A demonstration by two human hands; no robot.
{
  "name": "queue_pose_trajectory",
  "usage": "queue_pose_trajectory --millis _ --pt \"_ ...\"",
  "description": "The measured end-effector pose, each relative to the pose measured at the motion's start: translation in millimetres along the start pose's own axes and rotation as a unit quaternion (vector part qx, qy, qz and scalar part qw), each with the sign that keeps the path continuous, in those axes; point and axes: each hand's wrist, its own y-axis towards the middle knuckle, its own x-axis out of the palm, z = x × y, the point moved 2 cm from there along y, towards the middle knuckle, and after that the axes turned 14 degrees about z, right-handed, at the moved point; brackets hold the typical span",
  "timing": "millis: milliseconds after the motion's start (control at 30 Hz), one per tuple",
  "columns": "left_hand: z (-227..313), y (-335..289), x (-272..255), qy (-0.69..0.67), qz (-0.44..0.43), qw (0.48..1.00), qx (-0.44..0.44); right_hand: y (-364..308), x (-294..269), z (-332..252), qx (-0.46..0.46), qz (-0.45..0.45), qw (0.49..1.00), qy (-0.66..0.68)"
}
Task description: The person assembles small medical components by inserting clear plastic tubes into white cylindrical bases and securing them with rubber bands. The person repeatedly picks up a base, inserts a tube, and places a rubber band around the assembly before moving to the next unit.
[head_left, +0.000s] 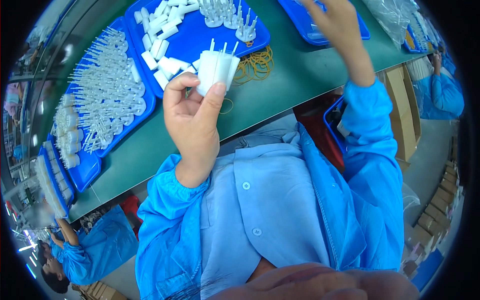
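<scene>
My left hand (192,122) is raised over the table's near edge. Its thumb and fingers grip a white plastic piece with upright pins (216,70), around which white cylinders stand. Farther off to the right, my right hand (340,25) reaches over a small blue tray (364,33). Its visible fingers are stretched out, and some fingertips pass beyond the top of the picture. Clear or pale items lie in that tray, too indistinct to name. Behind my left hand, a blue tray (192,46) holds loose white cylinders (159,47) and several pronged white bases (245,31).
Yellow rubber bands (257,65) lie on the green table (285,75). Another blue tray (150,102) at left is crowded with pronged white pieces (105,80). A clear plastic bag (392,20) rests at far right. A co-worker in blue (102,240) sits at lower left.
</scene>
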Motion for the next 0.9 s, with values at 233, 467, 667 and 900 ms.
queue_pose_trajectory --millis 233,467,667,900 --pt "-3.4 6.1 6.2 0.041 -0.024 0.998 0.041 -4.0 0.7 137.5 -0.056 -0.187 0.969 -0.149" --pt "-14.2 12.6 17.1 0.027 -0.013 0.998 -0.054 6.9 8.0 130.1 -0.030 -0.234 0.969 -0.067" --pt "-15.7 15.3 22.2 0.022 -0.028 0.996 -0.081 0.0 -1.3 99.2 0.291 -0.112 0.887 0.339" --pt "-8.6 14.3 15.2 0.005 -0.037 0.998 -0.054 -39.3 3.8 19.7 0.192 -0.092 0.858 0.467"
